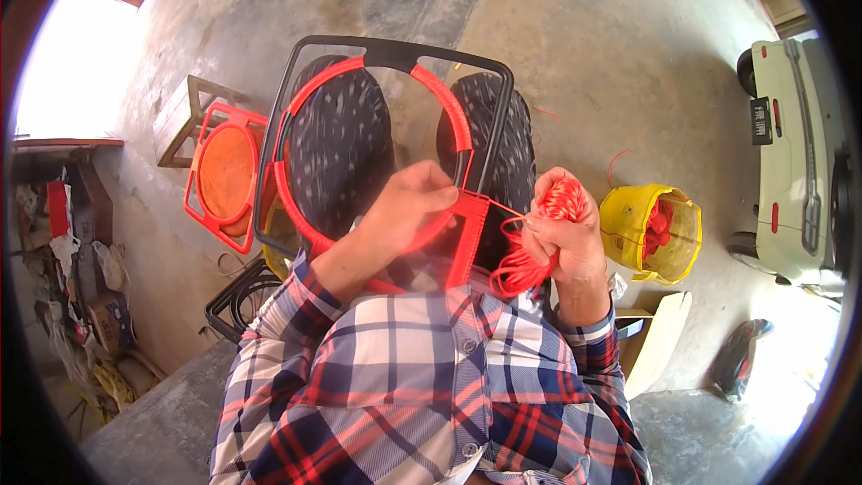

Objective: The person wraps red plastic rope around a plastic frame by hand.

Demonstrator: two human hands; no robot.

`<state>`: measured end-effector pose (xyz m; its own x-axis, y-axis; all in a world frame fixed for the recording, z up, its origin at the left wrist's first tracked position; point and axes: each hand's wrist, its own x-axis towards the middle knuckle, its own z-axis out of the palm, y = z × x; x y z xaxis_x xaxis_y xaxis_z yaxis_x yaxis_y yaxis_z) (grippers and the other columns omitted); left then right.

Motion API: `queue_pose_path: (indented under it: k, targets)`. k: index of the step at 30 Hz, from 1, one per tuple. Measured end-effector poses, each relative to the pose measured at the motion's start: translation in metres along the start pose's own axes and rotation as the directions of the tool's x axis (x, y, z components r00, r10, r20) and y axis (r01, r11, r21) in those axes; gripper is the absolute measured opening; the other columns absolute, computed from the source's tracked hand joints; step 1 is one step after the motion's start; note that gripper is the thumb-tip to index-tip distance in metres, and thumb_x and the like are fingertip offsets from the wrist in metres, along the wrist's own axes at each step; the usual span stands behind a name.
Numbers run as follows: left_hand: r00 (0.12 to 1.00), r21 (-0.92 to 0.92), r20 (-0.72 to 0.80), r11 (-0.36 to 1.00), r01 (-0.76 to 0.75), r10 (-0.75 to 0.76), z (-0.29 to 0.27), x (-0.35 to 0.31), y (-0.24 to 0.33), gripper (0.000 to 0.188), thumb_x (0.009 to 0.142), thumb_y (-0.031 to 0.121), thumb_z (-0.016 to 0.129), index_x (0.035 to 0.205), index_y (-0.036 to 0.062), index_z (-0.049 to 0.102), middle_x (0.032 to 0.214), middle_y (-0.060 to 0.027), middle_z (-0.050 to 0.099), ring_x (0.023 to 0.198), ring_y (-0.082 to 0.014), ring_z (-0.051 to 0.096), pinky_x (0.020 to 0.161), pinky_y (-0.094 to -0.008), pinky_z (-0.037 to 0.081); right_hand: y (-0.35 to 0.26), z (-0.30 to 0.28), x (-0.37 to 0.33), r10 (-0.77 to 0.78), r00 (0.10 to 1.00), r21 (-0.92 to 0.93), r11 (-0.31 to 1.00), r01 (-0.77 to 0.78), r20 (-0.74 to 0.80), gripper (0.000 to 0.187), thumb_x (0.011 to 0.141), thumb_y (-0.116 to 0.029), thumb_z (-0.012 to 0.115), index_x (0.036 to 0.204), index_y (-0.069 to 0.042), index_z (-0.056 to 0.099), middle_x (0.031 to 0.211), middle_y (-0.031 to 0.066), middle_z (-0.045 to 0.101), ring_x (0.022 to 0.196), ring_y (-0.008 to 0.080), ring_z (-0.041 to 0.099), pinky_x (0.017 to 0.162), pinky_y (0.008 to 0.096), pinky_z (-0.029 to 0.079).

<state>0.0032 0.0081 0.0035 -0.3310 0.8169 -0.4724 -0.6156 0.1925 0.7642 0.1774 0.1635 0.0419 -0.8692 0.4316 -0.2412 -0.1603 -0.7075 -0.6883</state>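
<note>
"Where is the frame (391,55)?"
"Over the person's knees, in dark speckled trousers (346,139). It is a black rectangle around a ring, with red cord wrapped along much of the ring and at the near right corner"
"And the left hand (401,208)?"
"At the ring's near right part, fingers bent. I can't tell whether they grip it"
"The right hand (570,238)?"
"Closed around a bundle of red cord (521,265), just right of the frame. A strand (505,209) runs from there to the wrapped corner"
"What else is around?"
"To the right, a yellow container (622,216) with red material inside; to the left, a red frame with an orange disc (224,171), near a wooden stool (184,123)"
</note>
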Motion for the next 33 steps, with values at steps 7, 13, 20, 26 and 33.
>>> queue_pose_path:
  k: [7, 13, 20, 26, 33]
  targets:
    - [0.996, -0.254, 0.078, 0.965, 0.059, -0.040, -0.004, -0.001, 0.003, 0.022, 0.092, 0.027, 0.059, 0.099, 0.0061, 0.057, 0.091, -0.0048, 0.064, 0.078, -0.0164, 0.063, 0.069, -0.0324, 0.053, -0.084, -0.105, -0.024, -0.352, 0.795, -0.288, 0.929, 0.232, -0.494, 0.008, 0.083, -0.006, 0.060, 0.089, -0.007, 0.055, 0.054, -0.0014, 0.040, 0.044, 0.0085, 0.043, 0.041, 0.0209, 0.032]
    - [0.994, -0.301, -0.015, 0.948, 0.099, -0.109, -0.004, 0.008, 0.001, 0.031, 0.095, 0.033, 0.054, 0.104, 0.0040, 0.058, 0.100, -0.0074, 0.062, 0.091, -0.0197, 0.059, 0.079, -0.0368, 0.049, -0.125, -0.225, -0.085, -0.619, 0.449, -0.305, 0.746, 0.592, -0.645, 0.010, 0.088, -0.011, 0.055, 0.097, -0.006, 0.054, 0.075, 0.0041, 0.054, 0.070, 0.0200, 0.057, 0.069, 0.0344, 0.051]
    - [0.998, -0.361, -0.054, 0.933, 0.007, -0.028, 0.006, 0.012, 0.003, 0.037, 0.097, 0.030, 0.050, 0.106, -0.0047, 0.057, 0.104, -0.0117, 0.061, 0.097, -0.0225, 0.058, 0.088, -0.0366, 0.047, -0.022, -0.054, -0.024, -0.091, 0.996, -0.766, 0.642, 0.042, -0.021, 0.033, 0.072, 0.001, 0.064, 0.106, 0.003, 0.062, 0.104, 0.0091, 0.063, 0.093, 0.0213, 0.063, 0.081, 0.0321, 0.051]
    - [0.972, -0.498, 0.227, 0.865, 0.062, 0.061, 0.021, 0.002, 0.020, 0.035, 0.099, 0.022, 0.044, 0.117, -0.0074, 0.053, 0.114, -0.0155, 0.062, 0.104, -0.0237, 0.060, 0.094, -0.0364, 0.048, 0.018, -0.003, 0.024, -0.042, 0.974, -0.961, 0.160, 0.227, 0.223, 0.060, 0.075, -0.006, 0.070, 0.131, -0.002, 0.049, 0.110, 0.0117, 0.061, 0.093, 0.0230, 0.065, 0.083, 0.0313, 0.050]
    - [0.958, -0.434, 0.195, 0.857, 0.276, -0.210, 0.013, 0.001, 0.019, 0.037, 0.098, 0.026, 0.048, 0.124, 0.0009, 0.053, 0.114, -0.0118, 0.064, 0.098, -0.0223, 0.065, 0.080, -0.0392, 0.055, 0.012, -0.014, 0.041, -0.002, 0.995, -0.607, 0.793, 0.062, 0.100, 0.075, 0.077, -0.001, 0.071, 0.142, -0.005, 0.035, 0.113, 0.0111, 0.058, 0.099, 0.0187, 0.062, 0.086, 0.0330, 0.051]
